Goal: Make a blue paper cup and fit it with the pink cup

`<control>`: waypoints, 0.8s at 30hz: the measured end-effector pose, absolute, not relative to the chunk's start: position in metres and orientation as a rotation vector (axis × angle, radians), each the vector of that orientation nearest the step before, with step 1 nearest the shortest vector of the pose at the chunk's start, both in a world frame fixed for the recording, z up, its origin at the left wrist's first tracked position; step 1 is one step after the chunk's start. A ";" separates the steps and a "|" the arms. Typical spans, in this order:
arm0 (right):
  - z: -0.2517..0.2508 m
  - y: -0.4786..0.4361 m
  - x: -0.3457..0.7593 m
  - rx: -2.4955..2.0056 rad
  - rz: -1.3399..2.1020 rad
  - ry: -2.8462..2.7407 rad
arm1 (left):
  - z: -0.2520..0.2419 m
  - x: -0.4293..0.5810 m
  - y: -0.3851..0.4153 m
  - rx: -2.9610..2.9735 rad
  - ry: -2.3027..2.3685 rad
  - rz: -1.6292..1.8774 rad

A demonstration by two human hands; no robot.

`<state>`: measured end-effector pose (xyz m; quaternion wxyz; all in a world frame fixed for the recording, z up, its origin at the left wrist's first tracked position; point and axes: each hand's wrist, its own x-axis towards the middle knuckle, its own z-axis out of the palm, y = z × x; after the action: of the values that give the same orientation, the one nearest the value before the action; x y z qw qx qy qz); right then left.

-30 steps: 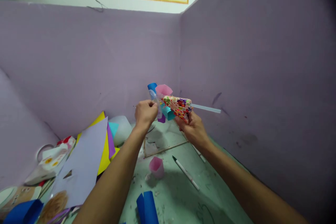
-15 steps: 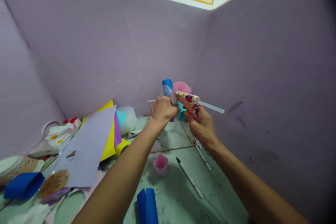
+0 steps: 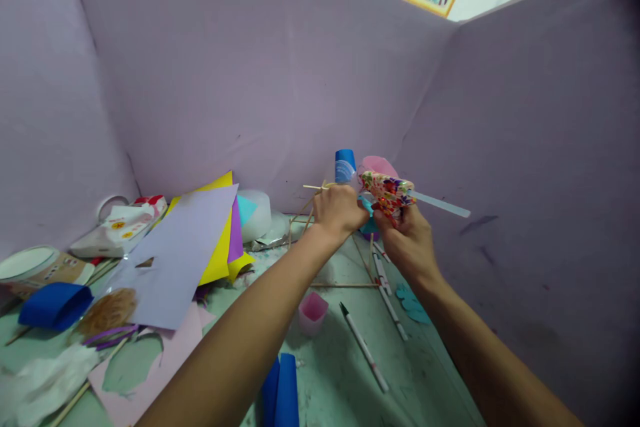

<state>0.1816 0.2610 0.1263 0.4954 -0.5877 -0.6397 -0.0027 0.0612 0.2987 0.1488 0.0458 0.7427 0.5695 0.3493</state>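
In my right hand (image 3: 413,240) is a hot glue gun (image 3: 387,190) with a flowery pattern. A long translucent glue stick (image 3: 443,203) juts from its back end to the right. My left hand (image 3: 340,210) is closed just left of the gun's front, and its fingers hide what they grip. Thin wooden sticks (image 3: 314,187) show beside and behind this hand. Light-blue paper (image 3: 369,213) is between the two hands. Behind them are a bottle with a blue cap (image 3: 345,159) and a pink paper piece (image 3: 380,165).
On the table stand a pink cup (image 3: 313,315), a green-tipped marker (image 3: 364,347) and blue rolled paper (image 3: 287,390). Coloured sheets (image 3: 187,247), a tissue pack (image 3: 120,227) and a blue paper loop (image 3: 55,305) crowd the left side. Purple walls (image 3: 525,147) enclose the table.
The view has shifted, so hands and table objects appear further right or slightly moved. My right hand still holds the glue gun, and my left hand stays closed beside it.
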 end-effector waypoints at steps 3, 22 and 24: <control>0.127 0.263 0.181 -1.405 0.002 -1.544 | 0.148 0.062 0.300 2.267 1.742 1.070; 0.133 0.258 0.174 -1.671 -0.135 -1.518 | 0.146 0.064 0.301 2.272 1.700 1.087; 0.134 0.256 0.173 -1.761 -0.222 -1.542 | 0.146 0.064 0.302 2.267 1.701 1.088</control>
<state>0.1727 0.2557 0.1336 0.3850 -0.6912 -0.6054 -0.0869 0.0642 0.3022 0.1460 0.0532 0.7457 0.5595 0.3578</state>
